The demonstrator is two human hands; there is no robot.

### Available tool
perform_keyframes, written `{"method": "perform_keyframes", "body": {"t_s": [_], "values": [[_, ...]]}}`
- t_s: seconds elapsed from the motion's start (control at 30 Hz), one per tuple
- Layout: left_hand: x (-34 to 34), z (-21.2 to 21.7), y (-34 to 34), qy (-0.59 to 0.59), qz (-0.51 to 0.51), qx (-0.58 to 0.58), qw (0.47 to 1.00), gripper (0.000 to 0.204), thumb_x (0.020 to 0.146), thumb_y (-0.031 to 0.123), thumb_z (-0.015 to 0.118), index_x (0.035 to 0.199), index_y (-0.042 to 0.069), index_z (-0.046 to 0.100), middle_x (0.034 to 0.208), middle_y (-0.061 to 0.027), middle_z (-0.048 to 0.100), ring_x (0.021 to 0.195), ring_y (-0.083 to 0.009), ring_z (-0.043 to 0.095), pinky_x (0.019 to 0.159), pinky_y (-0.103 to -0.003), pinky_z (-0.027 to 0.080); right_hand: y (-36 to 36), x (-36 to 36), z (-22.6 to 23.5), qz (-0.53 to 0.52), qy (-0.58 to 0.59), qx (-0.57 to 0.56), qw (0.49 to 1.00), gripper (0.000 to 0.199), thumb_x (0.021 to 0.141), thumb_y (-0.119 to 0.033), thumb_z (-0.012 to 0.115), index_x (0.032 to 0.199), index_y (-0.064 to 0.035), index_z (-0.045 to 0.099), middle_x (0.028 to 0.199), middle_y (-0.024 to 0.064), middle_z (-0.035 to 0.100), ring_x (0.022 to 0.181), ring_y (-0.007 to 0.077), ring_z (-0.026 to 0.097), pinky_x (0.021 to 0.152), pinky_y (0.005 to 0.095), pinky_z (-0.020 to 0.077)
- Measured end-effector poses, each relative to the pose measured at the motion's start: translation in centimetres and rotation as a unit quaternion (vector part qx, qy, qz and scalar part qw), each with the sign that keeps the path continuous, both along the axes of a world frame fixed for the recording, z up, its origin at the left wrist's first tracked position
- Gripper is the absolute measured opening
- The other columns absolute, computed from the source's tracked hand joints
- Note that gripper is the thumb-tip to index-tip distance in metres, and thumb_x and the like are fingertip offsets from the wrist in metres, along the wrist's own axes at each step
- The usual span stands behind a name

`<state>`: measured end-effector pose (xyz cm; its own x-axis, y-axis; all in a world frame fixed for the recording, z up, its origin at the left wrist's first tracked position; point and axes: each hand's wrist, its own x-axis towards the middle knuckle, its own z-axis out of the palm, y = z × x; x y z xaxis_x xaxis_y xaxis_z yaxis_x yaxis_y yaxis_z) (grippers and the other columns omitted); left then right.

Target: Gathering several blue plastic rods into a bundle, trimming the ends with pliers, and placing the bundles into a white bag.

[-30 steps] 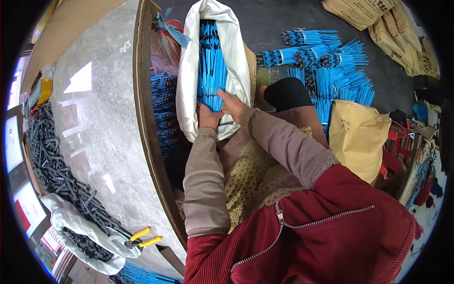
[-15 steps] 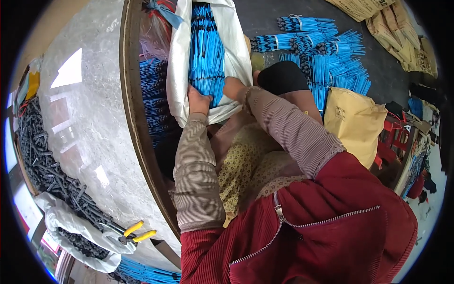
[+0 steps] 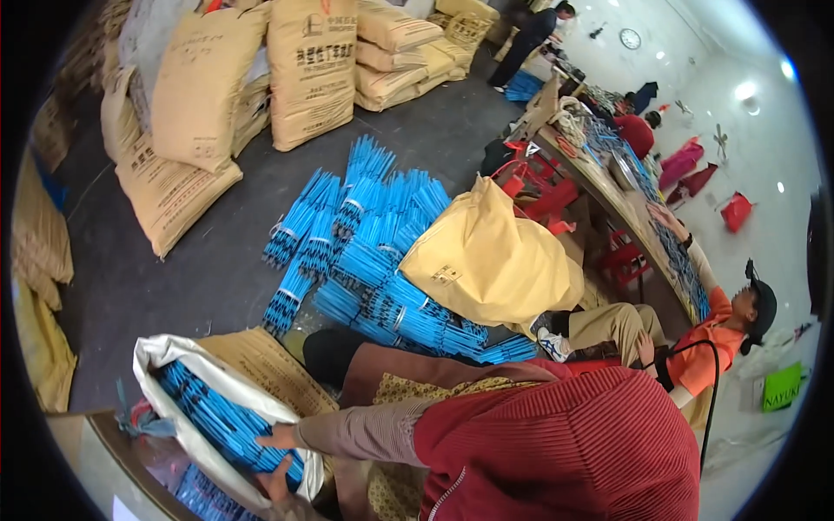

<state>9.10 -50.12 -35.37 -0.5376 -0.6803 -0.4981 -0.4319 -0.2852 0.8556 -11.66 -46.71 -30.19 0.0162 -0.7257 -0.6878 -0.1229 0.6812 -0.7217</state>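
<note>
A white-lined sack [image 3: 144, 365] lies open at the lower left, holding thin blue rods with black parts [image 3: 204, 404]. My right hand [image 3: 280, 437] reaches in from the right, its fingers stretched over the rods near the sack's close end. Just below it, my left hand [image 3: 276, 480] rests at the rods and the sack's lower side, thumb and fingers apart. The sack partly hides how its fingertips touch. On the dark floor beyond my knee lie several tied bundles of similar blue rods [image 3: 382, 234].
A large yellowish paper sack [image 3: 495, 256] sits against the bundles. Full tan sacks [image 3: 313, 78] stand along the far left. Seated at a long workbench [image 3: 599, 187] on the right is a person in orange [image 3: 702, 352]; red stools [image 3: 552, 200] stand beneath it. Another person [image 3: 528, 43] stands far back.
My view has swung to the right and up, bringing the room, stacked sacks and other people in. Both hands stay at the sack; my right hand's fingers now stretch over the rods.
</note>
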Motion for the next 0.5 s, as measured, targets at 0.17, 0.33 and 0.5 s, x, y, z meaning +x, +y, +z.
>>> {"method": "perform_keyframes", "body": {"t_s": [0.17,0.33,0.5], "values": [[-0.5,1.1,-1.6,0.078,0.190,0.047,0.978,0.061,0.079,0.019,0.081,0.129,-0.005,0.056,0.123,-0.0124,0.060,0.108,-0.0198,0.058,0.098,-0.038,0.045,-1.3,0.1,2.8,-0.033,0.034,-0.032,0.998,0.090,0.089,-0.071,0.048,0.119,0.0134,0.062,0.117,0.0306,0.064,0.109,0.0385,0.063,0.097,0.0455,0.0466],[-0.5,0.6,-3.4,0.014,0.207,0.041,0.977,0.075,0.089,0.038,0.071,0.145,-0.002,0.041,0.147,-0.0101,0.047,0.132,-0.0211,0.045,0.116,-0.048,0.030,-2.2,0.2,1.7,-0.026,0.085,0.041,0.995,0.082,0.090,-0.063,0.054,0.122,0.0125,0.060,0.122,0.0303,0.062,0.113,0.0383,0.062,0.101,0.0448,0.0457],[-1.2,5.7,-1.4,0.155,0.149,0.236,0.948,0.070,0.095,0.044,0.064,0.146,0.002,0.041,0.141,-0.0094,0.049,0.129,-0.0195,0.045,0.114,-0.042,0.034,-2.0,1.2,-0.2,-0.031,0.059,0.011,0.998,0.072,0.091,-0.059,0.055,0.123,0.0051,0.063,0.123,0.0298,0.062,0.116,0.0383,0.061,0.101,0.0449,0.0460]]}}
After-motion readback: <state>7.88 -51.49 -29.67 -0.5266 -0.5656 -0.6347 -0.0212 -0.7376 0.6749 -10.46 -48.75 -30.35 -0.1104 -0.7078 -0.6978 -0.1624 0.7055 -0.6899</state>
